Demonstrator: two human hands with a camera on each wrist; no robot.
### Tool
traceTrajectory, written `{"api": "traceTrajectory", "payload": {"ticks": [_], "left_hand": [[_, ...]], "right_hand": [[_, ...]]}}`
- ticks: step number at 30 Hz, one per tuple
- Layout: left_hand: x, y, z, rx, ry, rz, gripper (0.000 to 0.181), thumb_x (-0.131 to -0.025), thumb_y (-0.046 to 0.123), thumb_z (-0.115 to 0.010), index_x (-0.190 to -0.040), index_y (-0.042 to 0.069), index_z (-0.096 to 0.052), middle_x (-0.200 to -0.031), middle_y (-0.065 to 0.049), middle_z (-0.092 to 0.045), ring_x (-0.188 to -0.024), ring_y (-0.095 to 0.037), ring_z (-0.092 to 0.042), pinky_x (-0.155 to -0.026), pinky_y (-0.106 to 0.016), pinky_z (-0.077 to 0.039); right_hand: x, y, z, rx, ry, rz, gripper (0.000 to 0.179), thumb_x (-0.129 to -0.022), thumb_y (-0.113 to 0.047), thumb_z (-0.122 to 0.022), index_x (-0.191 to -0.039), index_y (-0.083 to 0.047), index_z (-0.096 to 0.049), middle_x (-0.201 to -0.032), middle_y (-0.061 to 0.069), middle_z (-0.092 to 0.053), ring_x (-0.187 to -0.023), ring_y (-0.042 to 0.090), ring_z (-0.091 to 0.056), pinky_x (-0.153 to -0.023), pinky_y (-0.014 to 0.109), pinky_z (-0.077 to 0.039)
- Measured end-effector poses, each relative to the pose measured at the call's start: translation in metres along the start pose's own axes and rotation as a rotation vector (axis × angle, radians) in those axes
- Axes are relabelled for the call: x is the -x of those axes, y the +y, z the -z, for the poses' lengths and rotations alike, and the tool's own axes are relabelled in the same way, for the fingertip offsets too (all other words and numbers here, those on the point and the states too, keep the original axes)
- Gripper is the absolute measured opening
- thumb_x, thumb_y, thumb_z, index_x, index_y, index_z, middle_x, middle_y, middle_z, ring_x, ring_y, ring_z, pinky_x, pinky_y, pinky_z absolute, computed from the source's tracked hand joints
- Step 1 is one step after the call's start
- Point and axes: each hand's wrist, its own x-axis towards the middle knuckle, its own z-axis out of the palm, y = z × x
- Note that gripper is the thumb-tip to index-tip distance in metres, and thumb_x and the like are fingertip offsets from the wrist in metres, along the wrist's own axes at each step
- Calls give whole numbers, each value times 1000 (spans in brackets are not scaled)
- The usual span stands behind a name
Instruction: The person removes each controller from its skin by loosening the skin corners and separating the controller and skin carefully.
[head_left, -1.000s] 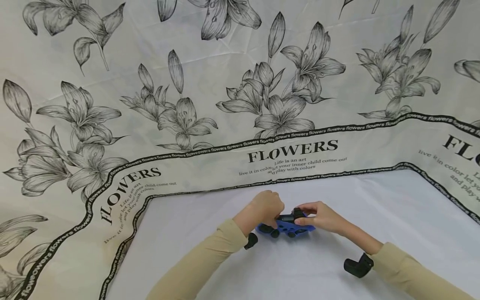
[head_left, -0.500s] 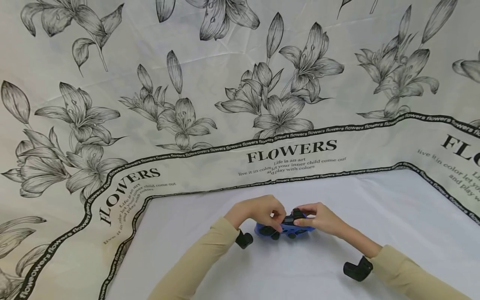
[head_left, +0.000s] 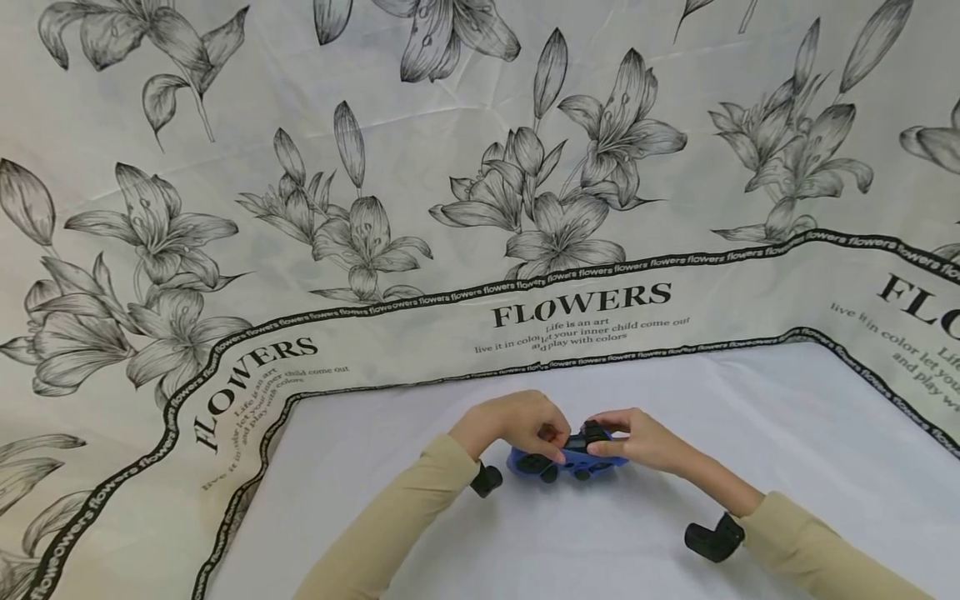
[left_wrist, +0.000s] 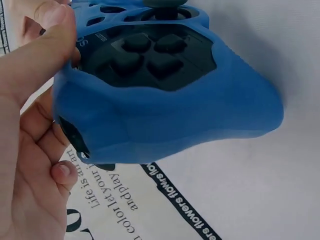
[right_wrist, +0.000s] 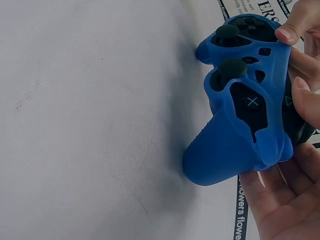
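A black game controller (left_wrist: 150, 55) sits partly inside a blue silicone cover (head_left: 577, 462), standing tilted on the white table in the head view. Its left button pad shows through an opening in the left wrist view. In the right wrist view the cover's edge lies back at the right, baring the controller's triangle button (right_wrist: 288, 101). My left hand (head_left: 525, 421) pinches the cover's upper edge near the middle with thumb and fingers. My right hand (head_left: 648, 437) holds the controller's right end, thumb on the near face and fingers behind. The controller's far side is hidden in the head view.
White cloth (head_left: 600, 550) covers the table. A flower-printed curtain (head_left: 420, 333) with lettering hangs around the back and sides. Black wrist-worn cameras (head_left: 714, 537) stick out below both forearms.
My left hand has slid from the controller's left end towards its middle, along the cover's upper edge. My right hand has stayed nearly still, and the controller has hardly moved.
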Motion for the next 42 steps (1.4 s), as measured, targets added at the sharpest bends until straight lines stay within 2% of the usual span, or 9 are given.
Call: {"api": "traceTrajectory", "payload": {"ticks": [8, 12, 19, 24, 28, 32, 38, 42], "left_hand": [[7, -4, -7, 24, 96, 36, 29, -85, 37, -72, -69, 18, -58, -61, 11, -44, -56, 1, -36, -54, -12, -27], [10, -4, -7, -20, 131, 39, 27, -86, 37, -71, -69, 19, -60, -61, 12, -45, -55, 1, -36, -53, -11, -26], [21, -4, -8, -69, 178, 67, 13, -85, 29, -71, -77, 20, -68, -61, 13, -49, -54, 2, -37, -52, -11, -27], [29, -3, -10, -54, 196, 77, 9, -86, 28, -71, -85, 19, -72, -69, 12, -60, -58, 2, -44, -55, -8, -32], [36, -4, -12, 32, 210, 81, 10, -88, 24, -71, -91, 16, -75, -83, 8, -70, -70, 3, -54, -67, -8, -43], [41, -7, -15, 81, 219, 99, 11, -88, 23, -71, -94, 16, -76, -89, 8, -71, -77, 3, -57, -74, -11, -47], [43, -4, -12, -4, 199, 184, 17, -88, 35, -70, -96, 21, -69, -80, 10, -63, -69, -1, -51, -64, -13, -40], [45, -4, -12, -14, 175, 254, 27, -89, 43, -66, -102, 19, -62, -83, 9, -61, -70, -3, -51, -65, -17, -43]], "right_hand": [[2, -1, -3, 11, 14, -1, 56, -89, -30, -69, -125, 9, -56, -119, 22, -64, -118, 46, -54, -93, 56, -48], [2, -2, -3, 15, 12, 12, 52, -89, -29, -68, -124, 8, -57, -117, 21, -65, -116, 44, -56, -94, 58, -47], [3, -3, -4, 7, 4, 54, 48, -90, -25, -68, -121, 9, -58, -114, 20, -65, -110, 37, -60, -96, 56, -47], [4, -4, -5, 3, 6, 53, 47, -89, -24, -68, -121, 10, -58, -114, 19, -66, -109, 34, -60, -96, 54, -48], [4, -2, -6, 15, 31, 25, 48, -89, -26, -69, -120, 9, -59, -114, 19, -65, -110, 36, -59, -96, 55, -47], [1, -1, -8, 25, 49, 3, 50, -88, -29, -69, -120, 8, -60, -116, 20, -65, -112, 38, -59, -97, 56, -46], [1, -3, -6, 32, 34, 0, 49, -88, -29, -69, -120, 8, -60, -115, 19, -65, -111, 37, -59, -97, 58, -45], [2, -3, -5, 36, 33, 12, 50, -88, -28, -69, -120, 9, -59, -114, 20, -65, -110, 37, -59, -95, 55, -48]]}}
